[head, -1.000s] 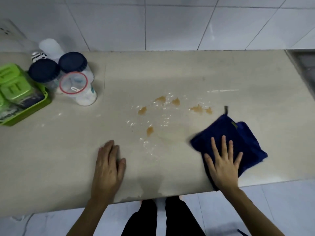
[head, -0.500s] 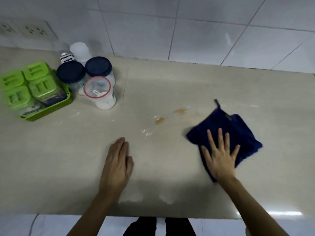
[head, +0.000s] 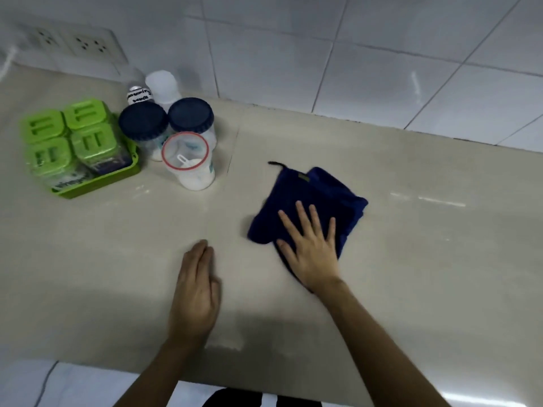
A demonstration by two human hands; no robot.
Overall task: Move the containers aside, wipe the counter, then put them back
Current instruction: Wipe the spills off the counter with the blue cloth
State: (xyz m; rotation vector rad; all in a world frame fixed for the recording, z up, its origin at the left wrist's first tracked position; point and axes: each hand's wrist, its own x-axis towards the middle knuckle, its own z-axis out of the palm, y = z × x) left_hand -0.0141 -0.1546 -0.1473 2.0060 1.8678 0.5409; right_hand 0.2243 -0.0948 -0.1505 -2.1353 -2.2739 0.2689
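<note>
A dark blue cloth lies flat on the beige counter, near its middle. My right hand presses on the cloth's near part with fingers spread. My left hand rests flat on the counter to the left of the cloth, fingers together, holding nothing. The containers stand at the back left: two jars with dark blue lids, a clear jar with a red-rimmed lid, a small labelled bottle and a white bottle. No brown stain shows beside the cloth.
A green tray with several green-lidded boxes sits at the far left. A white tiled wall with sockets runs behind the counter. The counter's front edge is close to my forearms, with floor below.
My right hand slid the cloth leftward over the brown spots, which no longer show. My left hand stayed flat on the counter. The camera view shifted left.
</note>
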